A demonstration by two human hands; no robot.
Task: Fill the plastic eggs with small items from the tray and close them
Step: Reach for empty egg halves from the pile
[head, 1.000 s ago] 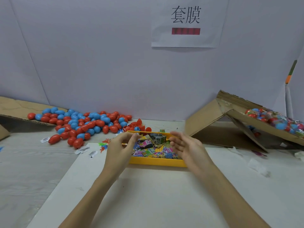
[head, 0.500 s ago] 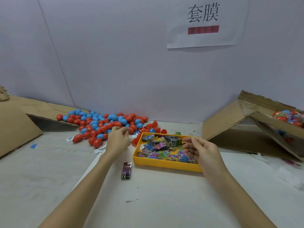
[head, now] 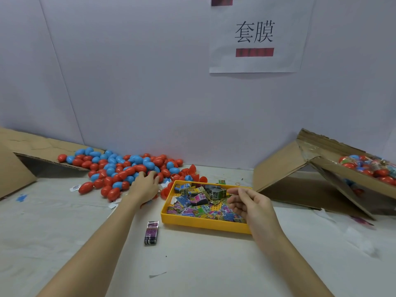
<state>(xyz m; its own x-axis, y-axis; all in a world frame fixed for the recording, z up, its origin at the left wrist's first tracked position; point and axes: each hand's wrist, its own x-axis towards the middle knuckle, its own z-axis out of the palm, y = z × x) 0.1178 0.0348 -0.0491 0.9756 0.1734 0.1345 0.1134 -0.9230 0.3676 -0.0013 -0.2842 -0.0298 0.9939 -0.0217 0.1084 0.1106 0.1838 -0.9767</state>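
Item 1, surroundings: a pale table (head: 64, 232) backed by a grey-lilac wall, on which a paper sign (head: 255, 37) with two printed characters and a red bar is fixed. A flattened cardboard box (head: 32, 146) is laid at the far left; a second, tilted cardboard box (head: 310, 166) at the right is seen to hold wrapped eggs (head: 370, 168). Small paper scraps are scattered near the pile.

Item 2, plastic eggs (head: 120, 168): a loose heap of smooth, glossy red and blue oval shells, spread against the wall left of centre. Several open red halves (head: 192, 169) are stood just behind the tray.

Item 3, tray (head: 203, 224): rectangular, yellow plastic, shallow-walled, placed right of the heap. It is filled with small items (head: 197, 200), flat printed packets in many colours.

Item 4, purple packet (head: 151, 232): foil-like, oblong, laid alone on the table just left of the tray's near corner.

Item 5, left hand (head: 143, 187): extended onto the near edge of the heap, fingers bent down among the eggs; whether one is gripped cannot be told.

Item 6, right hand (head: 250, 204): held above the tray's right part, fingers loosely curled, nothing seen in it.
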